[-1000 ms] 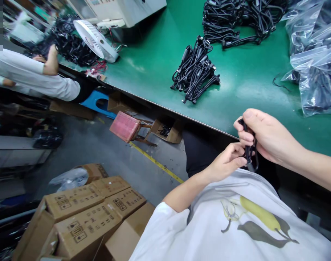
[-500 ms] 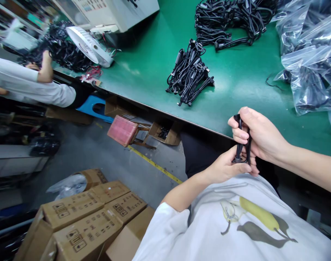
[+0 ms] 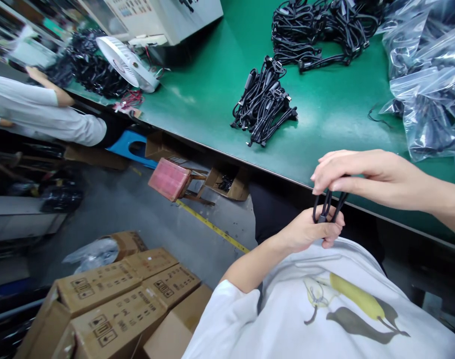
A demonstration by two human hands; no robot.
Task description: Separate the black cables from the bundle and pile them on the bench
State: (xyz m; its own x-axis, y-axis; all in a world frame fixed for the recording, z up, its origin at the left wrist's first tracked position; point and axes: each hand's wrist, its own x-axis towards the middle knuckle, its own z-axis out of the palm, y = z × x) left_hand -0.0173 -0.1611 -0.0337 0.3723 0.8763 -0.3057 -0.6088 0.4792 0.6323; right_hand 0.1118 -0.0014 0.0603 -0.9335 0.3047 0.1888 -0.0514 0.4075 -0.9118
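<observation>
A folded black cable is held between my two hands at the near edge of the green table. My left hand grips its lower part, thumb across the loops, near a dark grey collar on the cable. Above it, my right hand is closed round the upper end, palm turned down, so that end is hidden. On the table beyond lies a small pile of black bundled cables, with plugs showing at the ends.
A larger heap of black cables lies farther back, beside clear zip bags at the right. A white fan and a pale machine stand at left. Below are a red-topped stool, cartons and another person.
My right hand has turned palm down over the cable's upper end, covering it. The cable's loops now show spread between my hands. My left hand keeps its hold, shifted slightly left.
</observation>
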